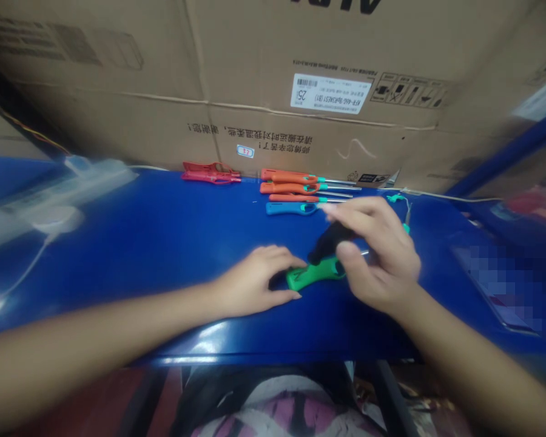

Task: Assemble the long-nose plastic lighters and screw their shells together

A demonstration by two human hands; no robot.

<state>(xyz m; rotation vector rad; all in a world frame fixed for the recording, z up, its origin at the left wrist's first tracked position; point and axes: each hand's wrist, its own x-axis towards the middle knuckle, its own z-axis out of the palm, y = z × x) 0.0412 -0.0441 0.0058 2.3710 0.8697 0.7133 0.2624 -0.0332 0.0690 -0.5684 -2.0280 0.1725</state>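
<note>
A green long-nosed lighter (pixel 315 274) lies on the blue table, its metal nozzle pointing right. My left hand (pixel 259 279) is closed about the lighter's left end, thumb on the near side and fingers on the far side. My right hand (pixel 382 249) grips a black, handle-like object (pixel 331 241), tilted just above the green lighter. Its exact kind is blurred and partly hidden by my fingers. Beyond my hands lie a blue lighter (pixel 286 209) and several orange lighters (pixel 284 188), in a stack of rows with their nozzles to the right.
Red lighter-shaped pieces (pixel 209 175) lie by a large cardboard box (pixel 255 73) at the back. A white power strip (pixel 95 182) with a cabled white plug (pixel 57 218) is at left. At right are a small turquoise-tipped part (pixel 395 198) and a flat sheet (pixel 486 285).
</note>
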